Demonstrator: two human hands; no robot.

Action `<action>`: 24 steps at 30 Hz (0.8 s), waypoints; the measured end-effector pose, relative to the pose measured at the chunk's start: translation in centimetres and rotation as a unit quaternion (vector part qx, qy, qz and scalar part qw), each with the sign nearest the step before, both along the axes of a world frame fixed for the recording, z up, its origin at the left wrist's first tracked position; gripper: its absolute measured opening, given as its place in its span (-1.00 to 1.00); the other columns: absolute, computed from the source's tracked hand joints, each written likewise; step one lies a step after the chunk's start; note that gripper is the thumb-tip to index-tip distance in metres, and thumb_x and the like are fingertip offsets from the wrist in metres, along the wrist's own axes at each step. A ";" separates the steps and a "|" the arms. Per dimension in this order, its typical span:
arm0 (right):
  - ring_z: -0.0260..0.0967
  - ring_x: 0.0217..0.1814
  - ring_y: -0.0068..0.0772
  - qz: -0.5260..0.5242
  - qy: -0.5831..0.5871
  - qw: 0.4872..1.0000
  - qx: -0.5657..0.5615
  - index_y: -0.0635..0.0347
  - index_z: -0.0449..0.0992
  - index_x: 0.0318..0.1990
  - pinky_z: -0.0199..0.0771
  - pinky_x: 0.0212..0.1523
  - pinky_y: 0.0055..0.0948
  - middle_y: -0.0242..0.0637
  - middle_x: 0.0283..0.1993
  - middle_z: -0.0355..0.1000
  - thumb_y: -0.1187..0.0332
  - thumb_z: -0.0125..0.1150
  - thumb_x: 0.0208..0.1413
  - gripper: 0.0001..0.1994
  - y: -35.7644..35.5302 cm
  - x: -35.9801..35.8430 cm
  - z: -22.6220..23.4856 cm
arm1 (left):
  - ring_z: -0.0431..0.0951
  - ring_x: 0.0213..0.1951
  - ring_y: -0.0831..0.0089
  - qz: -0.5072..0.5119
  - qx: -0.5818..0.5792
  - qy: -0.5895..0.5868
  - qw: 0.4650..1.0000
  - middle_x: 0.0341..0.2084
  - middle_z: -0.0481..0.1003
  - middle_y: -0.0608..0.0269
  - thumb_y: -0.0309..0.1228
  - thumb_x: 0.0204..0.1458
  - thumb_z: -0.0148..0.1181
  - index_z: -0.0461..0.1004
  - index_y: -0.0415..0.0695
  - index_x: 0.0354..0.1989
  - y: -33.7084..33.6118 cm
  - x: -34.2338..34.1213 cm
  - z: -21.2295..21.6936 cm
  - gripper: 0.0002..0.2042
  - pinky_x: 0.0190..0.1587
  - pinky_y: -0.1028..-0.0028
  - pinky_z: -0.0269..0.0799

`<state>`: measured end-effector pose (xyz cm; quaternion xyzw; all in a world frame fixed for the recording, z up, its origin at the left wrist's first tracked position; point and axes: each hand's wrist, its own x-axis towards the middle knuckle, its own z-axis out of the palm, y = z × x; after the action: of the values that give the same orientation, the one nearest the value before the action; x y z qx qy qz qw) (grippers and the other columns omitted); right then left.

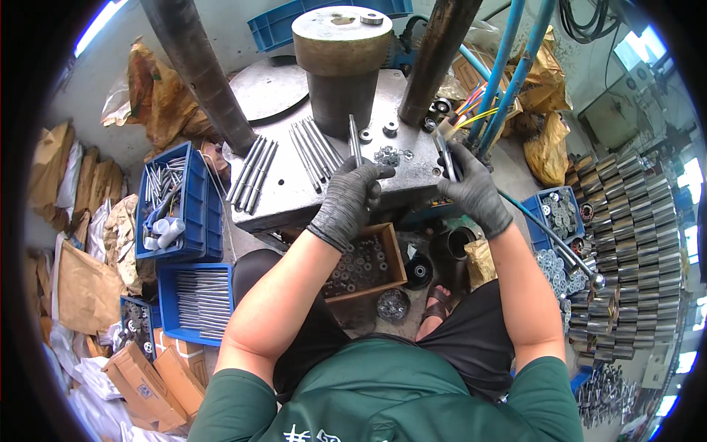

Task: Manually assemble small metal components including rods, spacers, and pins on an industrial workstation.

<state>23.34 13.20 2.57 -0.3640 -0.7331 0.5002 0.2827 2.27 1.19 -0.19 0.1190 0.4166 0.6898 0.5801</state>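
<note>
My left hand (345,197), in a dark grey knit glove, is closed around a slim steel shaft (355,141) held upright over the front of the metal machine table (276,193). Gripped in my gloved right hand (477,190) is a narrow tool (448,159) with silver and dark parts; its exact kind is unclear. Between the hands lies a small heap of retaining rings (392,155), with a bearing (390,129) and a small ring (365,135) behind it. Several steel shafts (254,174) lie in two groups on the left of the table.
A thick steel cylinder (340,99) rises between two dark posts (197,70). Blue bins (199,243) of shafts and parts stand left; a wooden box (395,258) of rings sits below the table. A ball-ended lever (597,281) and stacked metal tubes (626,258) are right.
</note>
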 end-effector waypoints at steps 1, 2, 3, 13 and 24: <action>0.43 -0.10 -0.30 0.009 -0.059 0.982 0.178 0.20 0.40 0.25 0.51 -0.08 -0.37 -0.19 -0.07 0.41 0.61 0.22 -0.10 -0.37 -0.9 0.5 0.5 | 0.32 -0.65 0.67 -0.003 0.005 -0.009 1.000 -0.36 0.59 0.04 -0.54 0.13 0.15 0.34 -0.12 -0.26 0.2 0.2 0.0 -0.90 -0.70 0.67 0.22; 0.44 -0.11 -0.17 0.020 -0.114 0.931 0.347 0.19 0.42 0.22 0.51 -0.07 -0.30 -0.14 -0.09 0.43 0.63 0.19 -0.14 -0.38 -1.8 0.6 1.0 | 0.32 -0.65 0.67 -0.002 0.006 -0.017 1.000 -0.36 0.59 0.03 -0.54 0.13 0.15 0.34 -0.12 -0.27 0.0 0.3 0.3 -0.90 -0.70 0.67 0.22; 0.44 -0.10 0.02 0.041 -0.143 0.906 0.396 0.18 0.49 0.13 0.49 -0.08 -0.18 -0.06 -0.09 0.45 0.63 0.19 -0.21 -0.41 -2.6 0.4 1.8 | 0.33 -0.65 0.66 0.003 0.004 -0.010 1.000 -0.37 0.59 0.04 -0.54 0.12 0.15 0.35 -0.12 -0.28 -0.3 0.3 0.6 -0.90 -0.70 0.67 0.23; 0.41 -0.10 0.02 0.074 -0.172 0.846 0.499 0.08 0.58 0.05 0.42 -0.03 -0.05 -0.15 -0.12 0.52 0.52 0.29 -0.21 -0.49 -4.6 -0.3 3.1 | 0.33 -0.66 0.64 -0.027 0.014 0.011 0.999 -0.52 0.46 0.27 -0.52 0.14 0.15 0.36 -0.14 -0.24 -0.5 0.1 -0.3 -0.90 -0.70 0.64 0.23; 0.45 -0.11 0.00 0.064 -0.187 0.836 0.513 0.03 0.59 0.00 0.48 -0.11 -0.10 -0.19 -0.18 0.52 0.55 0.26 -0.12 -0.57 -5.0 -0.7 3.4 | 0.33 -0.65 0.59 -0.012 0.014 0.013 1.000 -0.55 0.36 0.33 -0.55 0.14 0.15 0.34 -0.14 -0.23 -0.8 0.5 0.2 -0.89 -0.69 0.59 0.18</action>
<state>22.68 8.24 6.01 -0.2058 -0.9450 -0.0077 0.2540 2.78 0.40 0.01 0.1412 0.4131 0.6872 0.5806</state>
